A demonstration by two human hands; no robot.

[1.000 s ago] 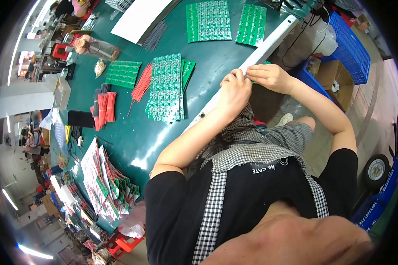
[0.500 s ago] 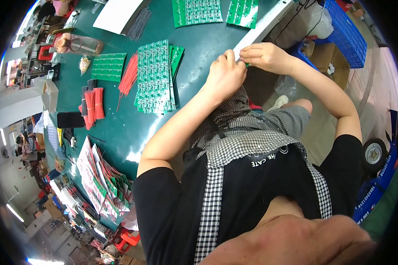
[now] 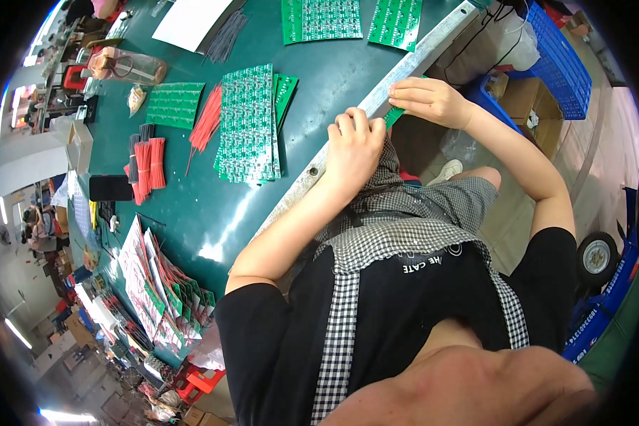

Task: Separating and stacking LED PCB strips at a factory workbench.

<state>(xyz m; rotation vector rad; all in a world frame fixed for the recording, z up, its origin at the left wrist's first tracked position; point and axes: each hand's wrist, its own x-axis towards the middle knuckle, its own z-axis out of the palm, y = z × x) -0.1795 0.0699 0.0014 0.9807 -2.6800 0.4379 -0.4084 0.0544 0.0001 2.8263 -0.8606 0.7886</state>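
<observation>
A narrow strip of green circuit board (image 3: 393,116) is held between my two hands at the table's pale metal edge rail (image 3: 412,65). My right hand (image 3: 433,103) pinches its upper end, thumb against fingers. Curled knuckles of my left hand (image 3: 356,150) hide the lower end, which that hand grips. A stack of green-and-white circuit board panels (image 3: 246,128) lies on the table to the left of my hands. Beyond them, farther back, are two more panels, a wide one (image 3: 321,19) and a smaller one (image 3: 394,23).
Bundles of red wires (image 3: 150,165), loose red wires (image 3: 204,121) and a black phone (image 3: 111,188) lie on the green table. A clear bottle (image 3: 129,67) rests at far left. Wired boards (image 3: 165,291) pile nearer me. Right of the rail stands a blue crate (image 3: 557,60).
My left hand has come slightly nearer and apart from my right hand, which has shifted a little right. More of the green board strip and the metal rail now shows.
</observation>
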